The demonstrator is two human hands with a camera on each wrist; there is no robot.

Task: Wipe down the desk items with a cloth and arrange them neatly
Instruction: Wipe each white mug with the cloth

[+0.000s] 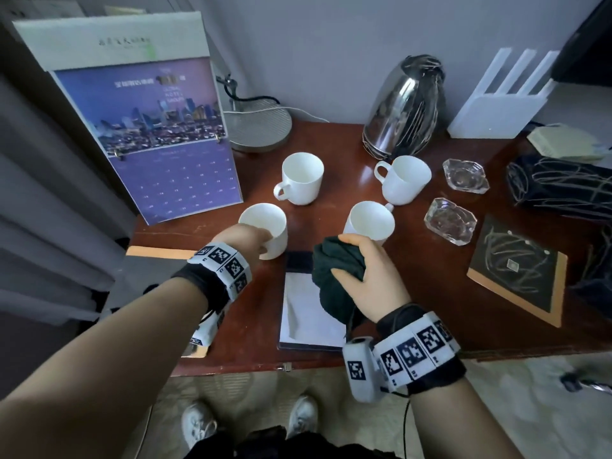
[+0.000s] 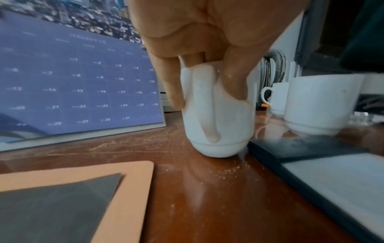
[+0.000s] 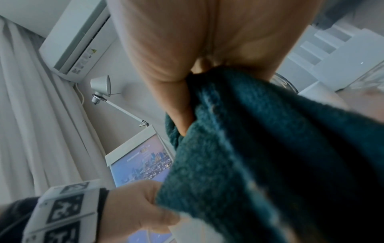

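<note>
A person stands at a wooden desk (image 1: 414, 313), seen from above through a head camera. The left hand (image 1: 246, 241) grips a white cup (image 1: 265, 228) at the near left of the desk; the left wrist view shows the fingers (image 2: 234, 82) curled around its handle side, with the cup's base tipped and only one edge meeting the wood. The right hand (image 1: 367, 276) clutches a bunched dark green cloth (image 1: 334, 279), held above a notepad (image 1: 311, 313) and just beside the gripped cup.

Three more white cups stand in a loose group: one behind (image 1: 303, 178), one to the right (image 1: 369, 221), one further back right (image 1: 405, 178). Two glass ashtrays (image 1: 450, 220) sit to their right, well apart from the hands. A steel kettle (image 1: 404, 107), a calendar (image 1: 149, 127), a lamp base (image 1: 261, 127) and a white rack (image 1: 496, 104) line the back. Dark bundles and a framed card (image 1: 516, 273) crowd the right side.

Judging by this layout, the job looks early or midway. The person appears to be about to wipe this cup, or partway through wiping it. The pictures cannot show which items are already clean. Fine crumbs (image 2: 228, 171) lie on the wood near the cup, so the surface itself appears unwiped. The cups are not lined up, handles point different ways, and the right side is cluttered, so most arranging seems left to do.
</note>
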